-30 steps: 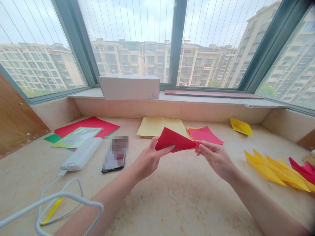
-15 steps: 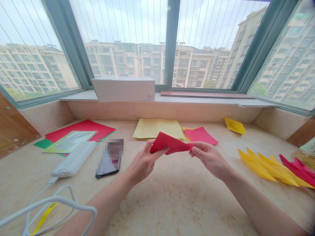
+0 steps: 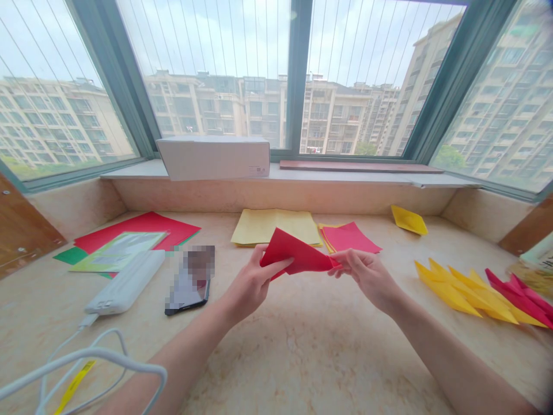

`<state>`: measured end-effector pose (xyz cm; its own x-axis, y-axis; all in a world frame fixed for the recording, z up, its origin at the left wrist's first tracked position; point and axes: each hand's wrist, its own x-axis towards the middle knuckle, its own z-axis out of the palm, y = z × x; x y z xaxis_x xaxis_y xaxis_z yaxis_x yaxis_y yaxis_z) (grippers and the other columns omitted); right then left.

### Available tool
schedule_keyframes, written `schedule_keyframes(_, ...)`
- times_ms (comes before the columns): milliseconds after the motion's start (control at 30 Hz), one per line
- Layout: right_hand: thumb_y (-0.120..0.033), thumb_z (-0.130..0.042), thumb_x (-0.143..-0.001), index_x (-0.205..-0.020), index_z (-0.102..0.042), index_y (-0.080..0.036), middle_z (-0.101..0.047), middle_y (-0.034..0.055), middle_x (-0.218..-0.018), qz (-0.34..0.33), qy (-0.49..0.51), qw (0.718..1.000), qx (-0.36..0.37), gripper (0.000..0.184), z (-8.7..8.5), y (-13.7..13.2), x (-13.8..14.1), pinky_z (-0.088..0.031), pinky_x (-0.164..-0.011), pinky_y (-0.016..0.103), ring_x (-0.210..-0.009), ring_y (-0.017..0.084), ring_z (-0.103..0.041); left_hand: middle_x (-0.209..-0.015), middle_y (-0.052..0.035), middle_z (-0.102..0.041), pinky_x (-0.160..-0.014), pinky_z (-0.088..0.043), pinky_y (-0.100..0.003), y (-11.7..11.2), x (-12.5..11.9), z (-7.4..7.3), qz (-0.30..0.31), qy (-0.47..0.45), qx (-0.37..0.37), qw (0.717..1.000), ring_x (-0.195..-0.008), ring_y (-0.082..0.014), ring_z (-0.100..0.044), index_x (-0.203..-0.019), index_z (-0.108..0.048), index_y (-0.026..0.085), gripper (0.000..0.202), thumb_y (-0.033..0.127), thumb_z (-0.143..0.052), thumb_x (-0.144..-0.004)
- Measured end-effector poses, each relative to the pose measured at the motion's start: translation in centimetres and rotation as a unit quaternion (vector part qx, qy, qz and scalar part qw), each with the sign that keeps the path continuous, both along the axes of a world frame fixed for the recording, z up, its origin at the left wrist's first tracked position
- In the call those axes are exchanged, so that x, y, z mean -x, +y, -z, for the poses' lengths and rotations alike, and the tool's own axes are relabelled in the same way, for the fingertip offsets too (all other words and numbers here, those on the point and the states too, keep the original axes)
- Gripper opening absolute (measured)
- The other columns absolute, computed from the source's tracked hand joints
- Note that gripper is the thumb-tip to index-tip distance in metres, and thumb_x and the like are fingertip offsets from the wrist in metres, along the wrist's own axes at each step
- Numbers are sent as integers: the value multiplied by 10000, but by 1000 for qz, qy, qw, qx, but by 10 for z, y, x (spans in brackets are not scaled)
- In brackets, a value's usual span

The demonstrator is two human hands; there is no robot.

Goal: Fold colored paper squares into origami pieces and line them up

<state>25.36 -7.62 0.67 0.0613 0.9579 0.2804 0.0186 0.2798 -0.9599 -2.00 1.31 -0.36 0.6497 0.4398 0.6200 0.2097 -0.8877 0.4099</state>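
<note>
A folded sheet of red paper [image 3: 298,253] is held up between both hands, above the marbled counter. My left hand [image 3: 253,282] grips its wide left part, with the thumb lying across the front and the fingers behind. At the narrow right tip, my right hand [image 3: 363,274] pinches the paper between thumb and fingers. The tip's exact fold is partly covered by the fingertips. Behind the folded sheet lies a stack of pale yellow paper [image 3: 254,225]. Square red sheets [image 3: 354,236] rest on yellow ones just beyond my right hand.
A phone [image 3: 190,282], a white power bank [image 3: 125,282] with a looped cable [image 3: 108,353], and red sheets [image 3: 147,227] lie on the left. Folded yellow pieces [image 3: 470,288] and a folded red piece [image 3: 518,294] sit right, a yellow one [image 3: 408,220] behind. A white box [image 3: 213,158] stands on the sill.
My right fingers have shifted at the narrow tip of the red paper, which now looks more flattened and spread. A lower edge of the paper shows beneath my left thumb.
</note>
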Motion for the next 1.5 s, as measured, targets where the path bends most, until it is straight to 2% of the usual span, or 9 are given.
schedule_keyframes(167,-429,-710,-858,-1140,-744,-230,-769,81,-1040,-58,-47,995,69,346,-10,-3,-7,-525,-744,325,-840,195,-689,-1306,-78,-445,-992,-541,-437,2,4,-4,-6,25,-29,999,-1187,-224,-554,-1309,-606,324,572,-27,-402,-906)
schedule_keyframes(367,-403,-699,-857,-1144,-751,-241,-779,61,-995,-108,-135,979,104,334,-12,-3,-10,-538,-752,335,-854,204,-691,-1309,-87,-467,-917,-576,-390,1,6,-7,-9,68,-60,996,-1123,-222,-590,-1295,-623,313,551,-15,-420,-901)
schedule_keyframes(533,-369,-646,-889,-1080,-769,-248,-780,55,-1011,-13,-209,977,44,257,2,-1,-6,-538,-850,418,-930,256,-706,-1299,-90,-486,-938,-571,-408,0,5,-8,3,67,-32,997,-1135,-228,-590,-1273,-645,308,544,-14,-413,-901)
schedule_keyframes(700,-373,-642,-901,-1207,-641,-265,-779,30,-893,75,-217,973,4,324,4,-3,-7,-543,-696,349,-780,220,-710,-1277,-87,-513,-977,-562,-431,-1,0,-9,27,10,19,999,-1178,-235,-559,-1246,-669,304,469,44,-426,-940)
schedule_keyframes(900,-370,-613,-920,-901,-758,-244,-779,47,-918,42,-286,956,-57,192,0,-3,-12,-555,-743,347,-847,231,-716,-1230,-86,-522,-808,-639,-360,-1,-2,-9,30,-9,93,995,-1111,-230,-576,-1203,-697,290,387,122,-437,-970)
schedule_keyframes(1033,-285,-608,-907,-986,-788,-268,-789,41,-944,16,-289,955,-65,197,-1,-5,-14,-579,-797,377,-856,233,-732,-1238,-88,-496,-679,-635,-263,1,-1,-7,30,-11,136,990,-1063,-205,-582,-1180,-706,287,378,131,-426,-980)
schedule_keyframes(1167,-148,-588,-849,-1184,-730,-291,-771,54,-1072,-29,-312,945,-89,391,-5,-9,-16,-555,-930,423,-1031,251,-710,-1215,-88,-485,-487,-552,-147,3,0,-7,35,-23,168,985,-995,-185,-577,-1177,-707,287,356,171,-426,-993)
schedule_keyframes(1267,-170,-637,-829,-1223,-706,-301,-755,58,-1124,-38,-320,940,-111,422,-5,-9,-16,-518,-1001,457,-1123,272,-674,-1203,-87,-473,-415,-495,-119,2,0,-8,37,-35,195,979,-911,-161,-572,-1178,-707,281,349,189,-425,-996)
schedule_keyframes(1500,-326,-654,-886,-945,-763,-224,-746,38,-754,32,-217,974,-62,160,-1,-6,-12,-552,-735,352,-730,212,-702,-1225,-90,-446,-413,-497,-144,-8,-3,-10,49,-12,223,974,-872,-152,-576,-1213,-687,306,392,149,-405,-990)
